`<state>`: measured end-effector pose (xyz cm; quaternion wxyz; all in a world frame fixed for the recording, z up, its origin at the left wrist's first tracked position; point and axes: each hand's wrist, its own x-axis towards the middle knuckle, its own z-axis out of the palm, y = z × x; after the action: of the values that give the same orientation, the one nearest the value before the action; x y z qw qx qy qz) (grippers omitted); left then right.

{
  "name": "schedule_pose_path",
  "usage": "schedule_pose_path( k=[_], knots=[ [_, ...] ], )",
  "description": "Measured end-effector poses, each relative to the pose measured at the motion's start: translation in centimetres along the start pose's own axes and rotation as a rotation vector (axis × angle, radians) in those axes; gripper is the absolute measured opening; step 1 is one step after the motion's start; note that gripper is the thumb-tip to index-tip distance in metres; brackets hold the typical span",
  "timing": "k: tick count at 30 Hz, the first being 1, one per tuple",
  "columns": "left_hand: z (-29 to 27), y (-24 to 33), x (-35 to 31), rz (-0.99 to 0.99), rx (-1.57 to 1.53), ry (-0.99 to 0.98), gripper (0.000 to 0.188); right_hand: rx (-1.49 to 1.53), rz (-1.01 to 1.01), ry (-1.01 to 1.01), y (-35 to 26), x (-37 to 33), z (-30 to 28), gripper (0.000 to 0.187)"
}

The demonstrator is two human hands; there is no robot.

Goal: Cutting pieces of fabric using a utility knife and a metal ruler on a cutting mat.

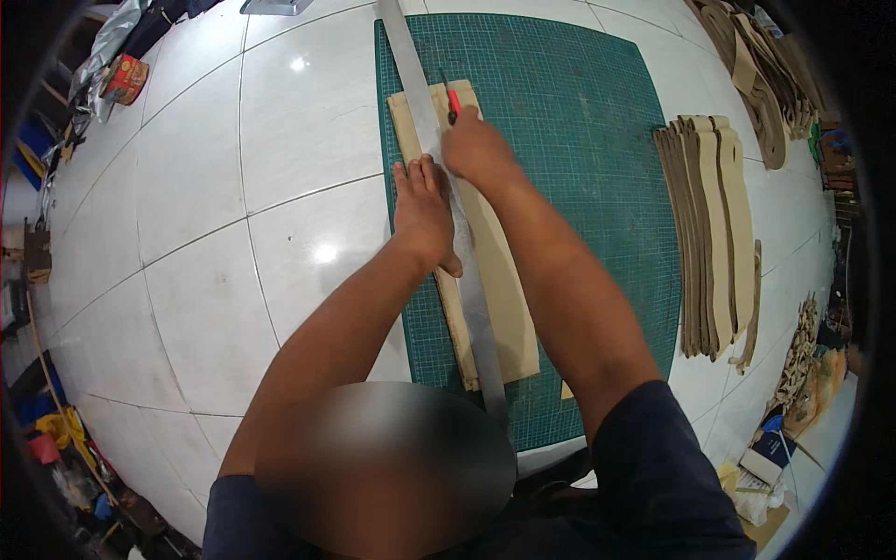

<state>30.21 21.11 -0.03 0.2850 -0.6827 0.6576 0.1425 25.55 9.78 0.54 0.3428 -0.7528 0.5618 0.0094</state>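
Note:
A long steel ruler (473, 308) lies lengthwise over a tan strip of material (509, 322), which rests on a green cutting mat (597, 140). My left hand (425, 213) presses flat on the ruler and the strip's left part, fingers stretched forward and thumb toward me. In my right hand (478, 149) is a red and black utility knife (454, 103), held near the far end of the strip, just right of the ruler's edge. Its tip points away from me; whether the blade touches the strip I cannot tell.
Stacked tan strips (714, 233) stand on the tiled floor right of the mat, with more folded strips (756, 84) at the far right. A pile of scraps (796, 355) lies at the right. A red tin (125, 79) sits far left.

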Motion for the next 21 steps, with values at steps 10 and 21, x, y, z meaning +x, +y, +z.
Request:
schedule_pose_path(
  k=[10, 21],
  knots=[
    [0.5, 0.3, -0.2, 0.031, -0.034, 0.056, 0.143, -0.2, 0.019, -0.25, -1.5, 4.0, -0.3, 0.049],
    [2.2, 0.4, 0.3, 0.004, -0.098, 0.192, 0.146, -0.133, 0.044, -0.317, 11.6, -21.3, 3.2, 0.034]
  ],
)
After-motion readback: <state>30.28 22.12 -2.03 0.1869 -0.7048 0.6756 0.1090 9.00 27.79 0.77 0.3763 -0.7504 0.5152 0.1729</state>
